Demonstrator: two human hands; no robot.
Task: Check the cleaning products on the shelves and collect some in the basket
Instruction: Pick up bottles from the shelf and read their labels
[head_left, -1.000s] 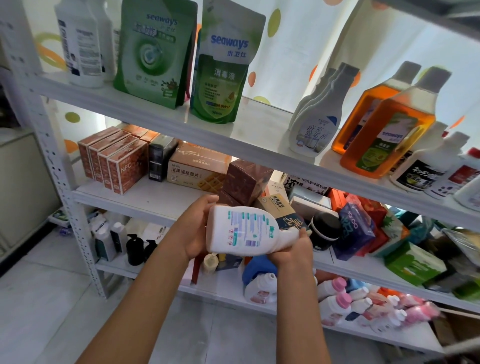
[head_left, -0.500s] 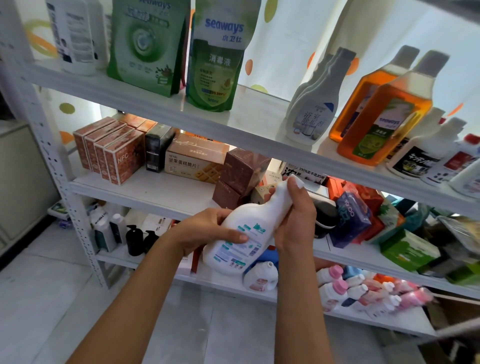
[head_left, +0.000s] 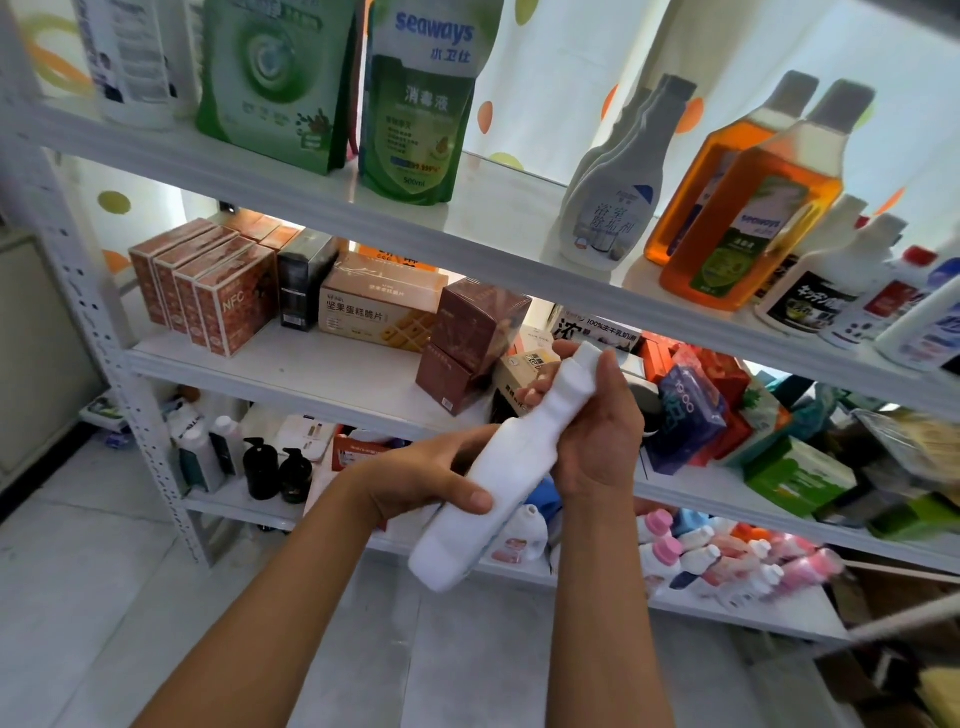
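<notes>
In front of the middle shelf of a white metal rack, two bare hands hold one white bottle in mid-air, clear of every shelf. The bottle lies on a slant: its narrow neck and cap point up, to the right and away, while its broad base points down, to the left and toward the viewer. The side now facing the camera is plain white, with no label showing.

The right hand wraps round the neck, fingers curled over the far side and thumb up near the cap. The left hand grips the wider body lower down, its thumb lying across the near face. So the bottle runs between the hands, touching both, with the left hand nearer the base and the right nearer the cap.

Above and to the right, on the top shelf, stands a similar white bottle with a printed label beside two orange bottles. Green refill pouches stand to the left.

No basket is in view. Judging by the grip, the bottle is being turned for inspection, and either hand could carry it alone.
</notes>
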